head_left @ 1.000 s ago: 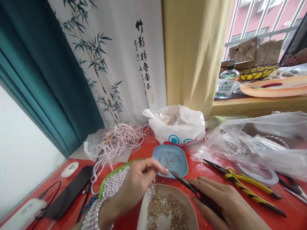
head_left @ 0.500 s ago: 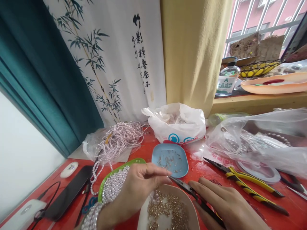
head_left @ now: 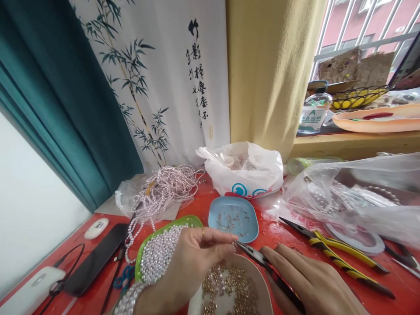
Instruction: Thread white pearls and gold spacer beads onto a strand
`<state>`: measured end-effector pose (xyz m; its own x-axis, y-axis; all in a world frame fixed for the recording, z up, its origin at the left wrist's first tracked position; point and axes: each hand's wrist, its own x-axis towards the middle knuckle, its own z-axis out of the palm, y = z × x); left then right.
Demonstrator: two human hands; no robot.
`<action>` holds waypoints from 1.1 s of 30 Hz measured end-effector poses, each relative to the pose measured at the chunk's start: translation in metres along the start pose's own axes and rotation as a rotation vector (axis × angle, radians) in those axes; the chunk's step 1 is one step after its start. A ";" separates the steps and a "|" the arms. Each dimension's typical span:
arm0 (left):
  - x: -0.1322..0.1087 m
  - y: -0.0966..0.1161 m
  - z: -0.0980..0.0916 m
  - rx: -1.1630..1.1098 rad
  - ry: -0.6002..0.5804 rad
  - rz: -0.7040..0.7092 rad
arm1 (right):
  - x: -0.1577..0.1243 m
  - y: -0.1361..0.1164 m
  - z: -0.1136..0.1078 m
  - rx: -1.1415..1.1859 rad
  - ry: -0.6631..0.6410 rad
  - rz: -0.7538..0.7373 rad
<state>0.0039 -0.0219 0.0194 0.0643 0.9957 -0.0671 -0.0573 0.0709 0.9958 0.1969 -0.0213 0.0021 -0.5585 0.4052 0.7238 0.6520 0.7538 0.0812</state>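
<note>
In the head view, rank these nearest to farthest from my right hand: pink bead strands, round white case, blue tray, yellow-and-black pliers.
From your right hand:
1. Yellow-and-black pliers, on its right
2. Blue tray, ahead, left
3. Pink bead strands, farther back left
4. Round white case, far left

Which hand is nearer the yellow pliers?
Right: the right hand is just left of the yellow pliers; the left hand is farther left, beside the green tray.
</note>
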 end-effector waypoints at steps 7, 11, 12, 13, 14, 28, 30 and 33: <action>0.003 -0.001 -0.001 0.019 -0.019 0.075 | 0.006 0.002 0.001 0.070 0.011 0.013; 0.005 -0.003 -0.002 0.085 -0.027 0.179 | 0.004 0.004 0.005 0.045 -0.010 0.020; 0.005 -0.003 -0.003 0.110 -0.024 0.220 | 0.004 0.005 0.005 0.032 -0.013 0.021; 0.006 -0.004 -0.003 0.137 -0.018 0.260 | 0.003 0.005 0.005 0.019 -0.011 0.020; 0.006 -0.004 -0.004 0.166 -0.008 0.299 | 0.002 0.006 0.005 0.004 -0.016 0.025; 0.004 -0.009 -0.007 0.568 0.009 0.546 | 0.004 0.003 0.004 0.052 -0.053 0.065; 0.004 -0.008 -0.007 0.591 0.003 0.534 | 0.005 0.004 0.004 0.061 -0.054 0.070; 0.004 -0.008 -0.007 0.613 -0.005 0.534 | 0.004 0.004 0.004 0.076 -0.049 0.071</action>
<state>-0.0025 -0.0185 0.0103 0.1875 0.8852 0.4257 0.4743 -0.4611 0.7499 0.1957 -0.0148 0.0026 -0.5381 0.4819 0.6915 0.6507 0.7590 -0.0226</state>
